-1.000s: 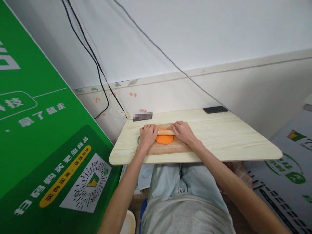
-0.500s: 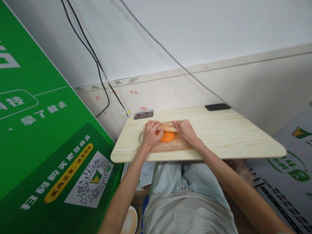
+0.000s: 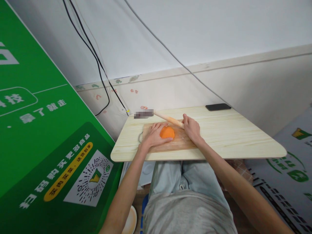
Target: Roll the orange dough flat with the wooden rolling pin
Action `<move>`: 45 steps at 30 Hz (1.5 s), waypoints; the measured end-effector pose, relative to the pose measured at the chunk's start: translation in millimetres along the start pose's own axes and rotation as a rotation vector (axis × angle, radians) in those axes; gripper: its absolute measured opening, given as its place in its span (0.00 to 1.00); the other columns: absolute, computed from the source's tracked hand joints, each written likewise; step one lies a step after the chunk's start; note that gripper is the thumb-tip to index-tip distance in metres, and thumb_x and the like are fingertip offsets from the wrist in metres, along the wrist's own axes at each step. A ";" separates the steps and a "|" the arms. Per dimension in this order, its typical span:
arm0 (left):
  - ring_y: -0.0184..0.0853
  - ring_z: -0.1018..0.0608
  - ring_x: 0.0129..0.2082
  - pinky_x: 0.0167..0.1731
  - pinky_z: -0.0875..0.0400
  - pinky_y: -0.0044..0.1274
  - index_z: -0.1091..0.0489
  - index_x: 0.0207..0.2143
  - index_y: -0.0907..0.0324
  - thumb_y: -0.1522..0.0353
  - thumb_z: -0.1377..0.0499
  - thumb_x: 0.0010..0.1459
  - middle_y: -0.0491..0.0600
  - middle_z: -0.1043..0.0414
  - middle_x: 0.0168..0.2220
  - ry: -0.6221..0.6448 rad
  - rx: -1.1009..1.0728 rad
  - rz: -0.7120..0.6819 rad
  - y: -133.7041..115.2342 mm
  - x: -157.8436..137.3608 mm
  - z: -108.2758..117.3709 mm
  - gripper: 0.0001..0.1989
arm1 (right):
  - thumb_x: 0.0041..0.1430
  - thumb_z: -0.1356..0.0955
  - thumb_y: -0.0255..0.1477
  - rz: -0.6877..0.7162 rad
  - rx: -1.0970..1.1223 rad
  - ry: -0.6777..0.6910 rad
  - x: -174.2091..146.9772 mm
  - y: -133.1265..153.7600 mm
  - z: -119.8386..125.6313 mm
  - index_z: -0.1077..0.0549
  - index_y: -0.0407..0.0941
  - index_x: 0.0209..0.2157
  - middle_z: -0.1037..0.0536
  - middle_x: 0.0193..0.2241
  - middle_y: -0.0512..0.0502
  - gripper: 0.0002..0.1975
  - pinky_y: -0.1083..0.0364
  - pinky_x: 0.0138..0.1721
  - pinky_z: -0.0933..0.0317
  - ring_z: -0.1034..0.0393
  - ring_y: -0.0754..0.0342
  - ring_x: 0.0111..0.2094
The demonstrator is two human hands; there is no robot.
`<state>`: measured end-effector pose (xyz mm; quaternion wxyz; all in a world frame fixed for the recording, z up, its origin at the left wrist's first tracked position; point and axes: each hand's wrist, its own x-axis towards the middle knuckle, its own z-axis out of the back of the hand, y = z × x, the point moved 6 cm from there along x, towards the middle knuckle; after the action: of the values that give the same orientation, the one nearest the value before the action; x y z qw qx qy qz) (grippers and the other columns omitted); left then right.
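A flat round of orange dough (image 3: 167, 132) lies on a wooden cutting board (image 3: 180, 143). My left hand (image 3: 154, 135) rests at the dough's left side, its fingers along the far edge and its thumb along the near edge, gripping the piece. One end of a wooden rolling pin (image 3: 172, 120) is in my right hand (image 3: 192, 128), whose fingers are wrapped round it. The pin slants up and to the left, beyond the dough and apart from it. Its far end reaches close to a blurred-out dark object (image 3: 143, 113).
The pale wooden table (image 3: 234, 136) stands against the wall. A black phone (image 3: 218, 107) lies at its back right. The cutting board has a metal handle (image 3: 140, 137) on its left. A green banner (image 3: 36, 130) stands at the left, and cables (image 3: 97, 61) hang down the wall.
My left hand has let go of the rolling pin and moved onto the dough. My right hand has swung the pin off the dough, its left end now pointing away toward the wall.
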<state>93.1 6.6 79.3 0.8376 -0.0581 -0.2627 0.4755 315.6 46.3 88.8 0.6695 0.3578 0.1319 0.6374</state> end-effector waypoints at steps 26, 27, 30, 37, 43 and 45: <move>0.50 0.25 0.65 0.70 0.34 0.43 0.31 0.68 0.52 0.56 0.23 0.52 0.55 0.26 0.66 -0.038 -0.223 -0.079 -9.8 -6.6 8.9 0.44 | 0.71 0.54 0.64 0.019 0.299 -0.079 2.6 -6.1 1.3 0.25 0.48 0.31 0.19 0.28 0.38 0.44 0.49 0.38 0.34 0.22 0.42 0.35; 0.49 0.24 0.65 0.70 0.32 0.42 0.32 0.68 0.52 0.57 0.23 0.52 0.55 0.26 0.65 -0.059 -0.268 -0.092 -10.1 -7.3 10.7 0.43 | 0.71 0.54 0.64 0.023 0.301 -0.080 2.5 -6.0 1.2 0.25 0.48 0.31 0.19 0.28 0.39 0.43 0.49 0.38 0.34 0.22 0.41 0.36; 0.49 0.23 0.63 0.69 0.30 0.41 0.32 0.67 0.54 0.58 0.24 0.54 0.55 0.25 0.64 -0.115 -0.326 -0.123 -11.7 -9.0 15.2 0.41 | 0.71 0.54 0.64 0.031 0.305 -0.082 2.2 -5.9 0.9 0.25 0.48 0.31 0.19 0.28 0.39 0.43 0.49 0.39 0.33 0.21 0.41 0.37; 0.49 0.31 0.71 0.72 0.35 0.42 0.42 0.74 0.53 0.56 0.27 0.58 0.57 0.35 0.71 -0.204 -0.279 -0.138 -7.9 -7.4 20.4 0.47 | 0.72 0.54 0.64 0.046 0.317 -0.086 1.6 -5.2 1.4 0.25 0.48 0.32 0.18 0.30 0.38 0.43 0.49 0.39 0.34 0.21 0.41 0.37; 0.53 0.28 0.62 0.66 0.35 0.47 0.30 0.66 0.49 0.44 0.31 0.59 0.56 0.27 0.60 -0.080 0.066 0.072 -0.6 -6.2 5.6 0.38 | 0.72 0.53 0.63 0.024 0.318 -0.073 2.4 -6.0 0.4 0.24 0.48 0.31 0.18 0.29 0.38 0.43 0.49 0.38 0.34 0.22 0.42 0.36; 0.55 0.28 0.60 0.64 0.35 0.48 0.28 0.64 0.48 0.39 0.32 0.55 0.56 0.27 0.57 -0.047 0.149 0.107 -1.0 -6.9 2.1 0.41 | 0.72 0.53 0.64 0.026 0.316 -0.073 2.9 -6.1 0.0 0.24 0.48 0.31 0.18 0.29 0.39 0.43 0.49 0.38 0.33 0.22 0.42 0.36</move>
<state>90.0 0.0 78.8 0.8066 0.0018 -0.2427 0.5390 320.6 49.5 85.7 0.6010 0.4834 0.2014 0.6038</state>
